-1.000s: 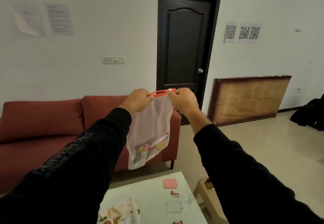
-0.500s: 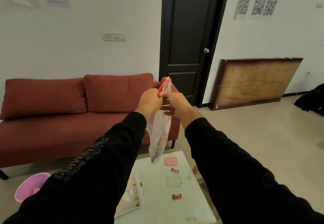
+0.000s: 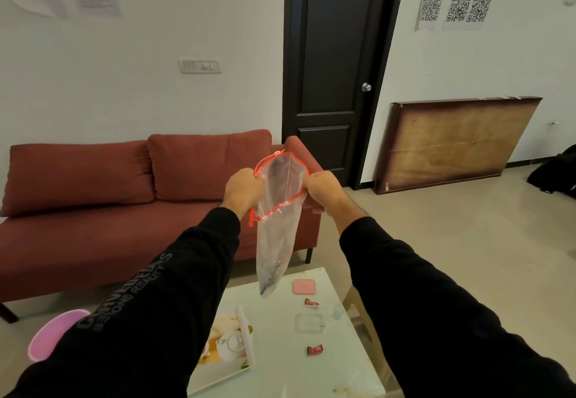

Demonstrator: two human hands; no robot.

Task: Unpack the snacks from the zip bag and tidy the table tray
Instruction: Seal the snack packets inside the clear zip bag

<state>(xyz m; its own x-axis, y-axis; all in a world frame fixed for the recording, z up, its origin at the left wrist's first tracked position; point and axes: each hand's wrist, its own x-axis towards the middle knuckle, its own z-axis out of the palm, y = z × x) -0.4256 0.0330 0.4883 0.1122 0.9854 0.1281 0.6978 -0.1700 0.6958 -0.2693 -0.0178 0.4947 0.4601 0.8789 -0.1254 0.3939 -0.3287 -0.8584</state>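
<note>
While the left hand (image 3: pixel 243 190) and right hand (image 3: pixel 322 190) each stay clamped on one side of the red zip rim, the zip bag (image 3: pixel 276 235) hangs mouth-open above the surface (image 3: pixel 280 363), contents indistinct at its bottom. Below it: pink pad (image 3: pixel 304 287) at 1 o'clock, two red wrapped snacks (image 3: pixel 311 303) (image 3: pixel 314 350) toward 3, tray (image 3: pixel 224 351) at 8 o'clock.

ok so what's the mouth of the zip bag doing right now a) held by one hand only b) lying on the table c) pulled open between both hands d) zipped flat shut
c: the left hand and right hand each grip one side of the zip bag, and its red rim is spread into an open loop above the table.
</note>
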